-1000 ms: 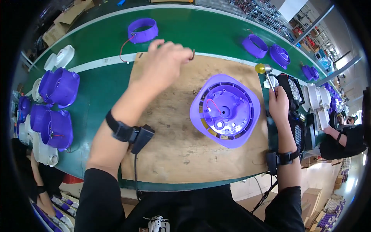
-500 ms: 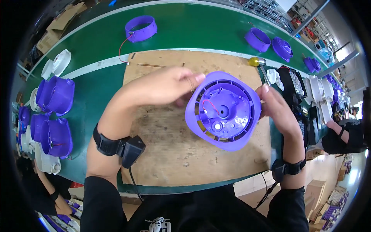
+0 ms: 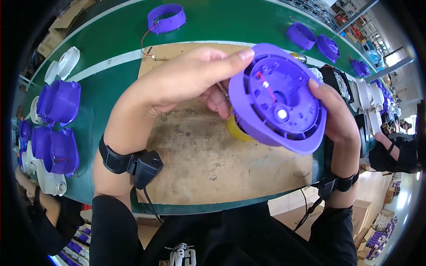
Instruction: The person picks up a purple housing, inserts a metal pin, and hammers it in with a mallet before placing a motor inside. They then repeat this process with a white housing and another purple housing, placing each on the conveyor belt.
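Note:
A purple plastic fan-style housing with a slotted ring and a rounded square rim is held in the air over the work board, tilted. On its left rim lies the thumb of my left hand; the other fingers reach behind and below it. The right edge is gripped by my right hand, thumb on top. Inside the housing a short red wire with a white connector shows, near a bright round spot. Under the housing a yellow round part is partly hidden; whether it touches the housing I cannot tell.
A brown board covers the green bench. Purple housings and white ones stand at the left. A purple ring with a red wire sits at the back. Black trays and a yellow-handled screwdriver lie at the right.
The housing has been lifted and tipped, its left side raised and its face turned toward the right. Both hands have moved with it, my right thumb now on its rim. More of the yellow part shows beneath.

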{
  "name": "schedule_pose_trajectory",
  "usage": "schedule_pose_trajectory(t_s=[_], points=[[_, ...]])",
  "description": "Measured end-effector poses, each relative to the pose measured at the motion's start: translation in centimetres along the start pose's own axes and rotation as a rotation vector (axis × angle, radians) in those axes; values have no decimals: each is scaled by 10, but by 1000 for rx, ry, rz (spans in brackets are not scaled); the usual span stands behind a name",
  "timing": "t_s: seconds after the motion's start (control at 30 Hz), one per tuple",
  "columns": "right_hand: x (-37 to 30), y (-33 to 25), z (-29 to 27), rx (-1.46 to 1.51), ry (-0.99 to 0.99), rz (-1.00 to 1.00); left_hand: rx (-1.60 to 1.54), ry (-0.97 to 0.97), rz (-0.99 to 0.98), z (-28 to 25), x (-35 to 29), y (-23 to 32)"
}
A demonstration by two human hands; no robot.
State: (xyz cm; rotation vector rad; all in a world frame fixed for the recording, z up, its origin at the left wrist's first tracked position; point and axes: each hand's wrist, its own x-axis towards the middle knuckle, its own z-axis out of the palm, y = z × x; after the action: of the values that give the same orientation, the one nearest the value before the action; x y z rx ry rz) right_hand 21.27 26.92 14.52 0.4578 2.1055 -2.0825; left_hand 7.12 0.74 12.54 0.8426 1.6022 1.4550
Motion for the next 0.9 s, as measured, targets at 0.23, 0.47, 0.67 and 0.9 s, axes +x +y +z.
schedule_pose_trajectory(t_s=[0.23, 0.47, 0.67, 0.9], points=[[-2, -20, 3, -251, 207, -501, 152, 316, 222, 3, -4, 8], [45, -13, 14, -852, 239, -1347, -485, 68, 50, -5, -1, 12], [80, 16, 35, -651, 212, -1597, -629, 334, 295, -3, 6, 5], [64, -4, 31, -757, 497, -1225, -304, 502, 593, -7, 9, 4]])
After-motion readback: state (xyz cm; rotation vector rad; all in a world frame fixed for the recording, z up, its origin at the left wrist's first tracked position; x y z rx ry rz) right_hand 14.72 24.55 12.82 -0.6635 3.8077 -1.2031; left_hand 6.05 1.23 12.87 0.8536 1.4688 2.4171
